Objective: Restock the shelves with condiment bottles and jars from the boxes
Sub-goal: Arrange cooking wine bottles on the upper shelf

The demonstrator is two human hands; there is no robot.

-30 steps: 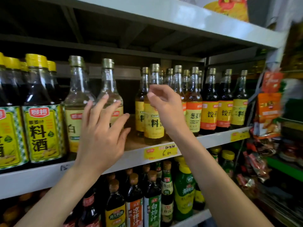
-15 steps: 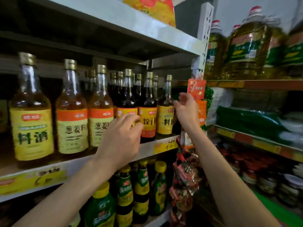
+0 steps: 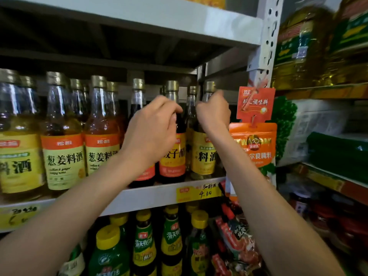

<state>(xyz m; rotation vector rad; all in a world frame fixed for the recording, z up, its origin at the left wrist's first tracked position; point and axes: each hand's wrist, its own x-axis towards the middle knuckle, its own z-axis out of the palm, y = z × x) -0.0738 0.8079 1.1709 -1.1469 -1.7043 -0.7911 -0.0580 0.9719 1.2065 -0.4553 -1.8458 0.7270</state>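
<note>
Both hands are up at the right end of the middle shelf (image 3: 139, 198), backs to the camera. The left hand (image 3: 153, 128) has its fingers curled in around the neck of a dark bottle (image 3: 172, 156) with an orange-and-yellow label, fingertips right on the glass below the gold cap. The right hand (image 3: 213, 114) is just beside it, curled up too, wrapped on the neck of the yellow-label bottle (image 3: 204, 156), which is the last one in the row. One finger pokes up next to that bottle's cap. Can't see the palm side of either hand, so no idea how firm the grip is. Both bottles stand upright on the shelf, right next to each other, with a back bottle (image 3: 192, 102) tucked in behind between them.

Going left along the row: a second dark bottle (image 3: 137, 96) is mostly hidden behind the left hand and wrist, then come amber bottles (image 3: 63, 156) with orange-topped labels, then a far-left bottle (image 3: 18, 162) with a plain yellow label. More necks show behind them, all upright with gold caps. A yellow price tag (image 3: 199, 193) with handwriting is stuck on the shelf edge under the right arm. Orange seasoning packets (image 3: 253, 144) hang off the white post (image 3: 266, 36) just right of the right wrist. The shelf below has green bottles (image 3: 107, 248) with yellow caps, and blurry oil jugs (image 3: 304, 46) sit on the next rack over to the right
</note>
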